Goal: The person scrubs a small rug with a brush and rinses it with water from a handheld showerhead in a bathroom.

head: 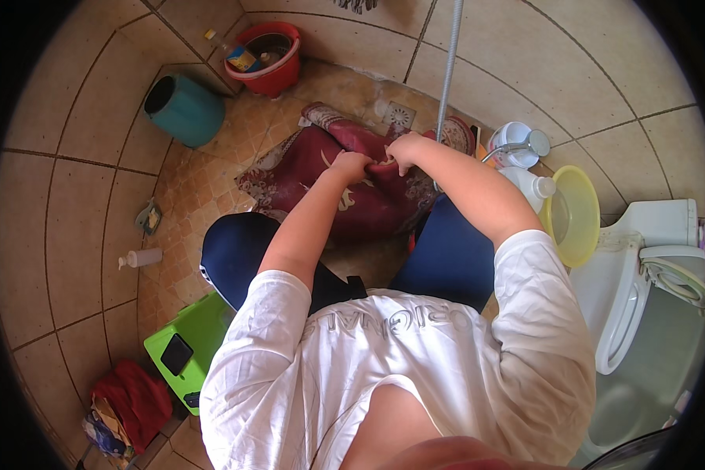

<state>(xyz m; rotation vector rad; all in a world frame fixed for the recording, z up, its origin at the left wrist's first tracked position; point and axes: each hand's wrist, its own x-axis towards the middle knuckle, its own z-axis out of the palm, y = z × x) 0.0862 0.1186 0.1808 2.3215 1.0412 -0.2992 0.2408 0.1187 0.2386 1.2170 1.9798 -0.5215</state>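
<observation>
A dark red rug (305, 155) with a pale floral border lies bunched on the tiled floor in front of my knees. My left hand (352, 166) pinches a raised fold near its middle. Close beside it, my right hand (407, 150) grips the same fold, fingers curled down over the cloth. Part of the rug's right side is hidden by my right forearm. A metal shower hose (448, 70) hangs down past the rug's right end, behind that forearm. Its shower head (537, 143) rests by a white tub.
Beyond the rug are a floor drain (399, 115), a red bucket (296, 56) with bottles and a teal bin (197, 111). A white jug (523, 185) and a yellow basin (581, 217) stand right. At left are a pump bottle (144, 257) and a green plastic stool (197, 329) bearing a phone (177, 354).
</observation>
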